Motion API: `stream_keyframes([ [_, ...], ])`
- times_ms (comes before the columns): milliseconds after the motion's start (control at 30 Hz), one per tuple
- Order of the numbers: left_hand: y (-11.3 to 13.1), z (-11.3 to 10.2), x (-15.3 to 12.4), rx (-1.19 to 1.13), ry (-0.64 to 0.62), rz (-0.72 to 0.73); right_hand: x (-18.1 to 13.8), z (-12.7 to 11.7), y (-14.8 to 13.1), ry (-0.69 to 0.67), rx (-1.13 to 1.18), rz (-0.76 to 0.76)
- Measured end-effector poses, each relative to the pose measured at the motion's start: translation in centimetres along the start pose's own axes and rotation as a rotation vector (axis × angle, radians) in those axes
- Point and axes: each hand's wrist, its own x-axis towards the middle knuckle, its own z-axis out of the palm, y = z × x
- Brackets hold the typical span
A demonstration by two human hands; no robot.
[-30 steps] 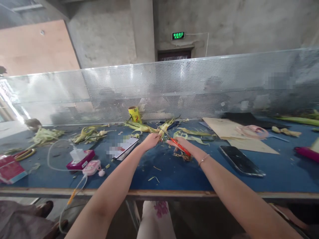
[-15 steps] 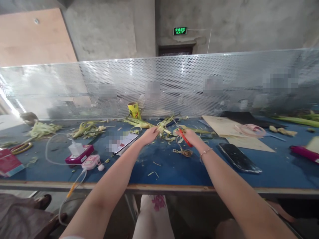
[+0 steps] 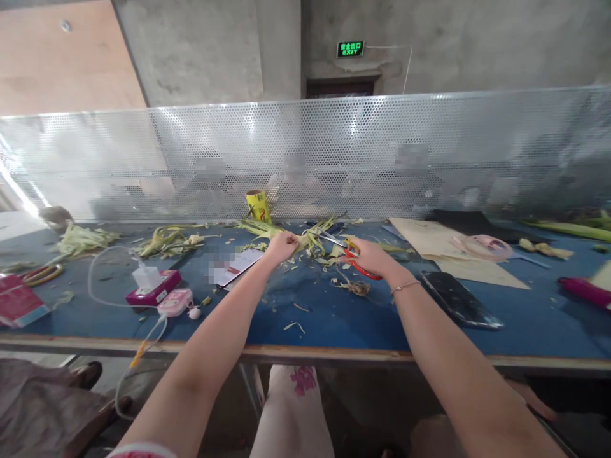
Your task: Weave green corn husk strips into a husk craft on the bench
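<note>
My left hand (image 3: 283, 245) is closed on a bundle of pale green leaf strips (image 3: 312, 238), which look like corn husk and fan out to its right. In my right hand (image 3: 366, 256) are scissors (image 3: 361, 268) with red handles. Their blades point left and slightly up, at the right side of the bundle; whether they touch it I cannot tell. Below the scissors a small brown knotted tuft (image 3: 358, 287) lies on the blue table (image 3: 329, 321). Green leaves (image 3: 260, 227) spread behind my left hand.
A yellow tube (image 3: 258, 206) stands by the perforated metal screen (image 3: 305, 146). Left are a phone (image 3: 238, 266), a magenta box (image 3: 165, 284) with cables and leaf piles (image 3: 167, 242). Right are a dark phone (image 3: 458, 299) and brown paper sheets (image 3: 420, 238).
My right hand has turned, and the scissors' blades now show clearly, pointing toward the strips. My left hand stays on the bundle, its fingers more curled. The view has shifted slightly.
</note>
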Motion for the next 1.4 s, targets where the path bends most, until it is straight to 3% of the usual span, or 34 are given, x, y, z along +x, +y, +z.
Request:
stream_keyframes([
  [100, 0.6, -0.4, -0.3, 0.078, -0.050, 0.072, -0.2, -0.3, 0.1, -0.033, 0.003, -0.033],
  [267, 0.7, -0.7, -0.5, -0.075, -0.211, 0.125, -0.5, -0.6, 0.0, -0.030, 0.015, -0.072],
  [367, 0.1, -0.5, 0.0, -0.100, -0.160, 0.180, -0.5, -0.8, 0.0, -0.025, 0.007, -0.064],
  [633, -0.4, -0.1, 0.4, -0.102, 0.011, 0.078, -0.7, -1.0, -0.1, -0.066, -0.079, -0.024],
  [900, 0.4, -0.7, -0.5, 0.258, 0.077, 0.051, -0.3, 0.2, 0.1, -0.095, -0.101, -0.072],
  [1200, 2.0, -1.1, -1.6, 0.470, 0.118, -0.080, -0.6, -0.7, 0.0, -0.151, -0.125, -0.048],
  [1400, 0.9, -1.7, -1.0, 0.524, 0.113, 0.009, -0.7, -1.1, 1.1, -0.150, 0.055, -0.045],
])
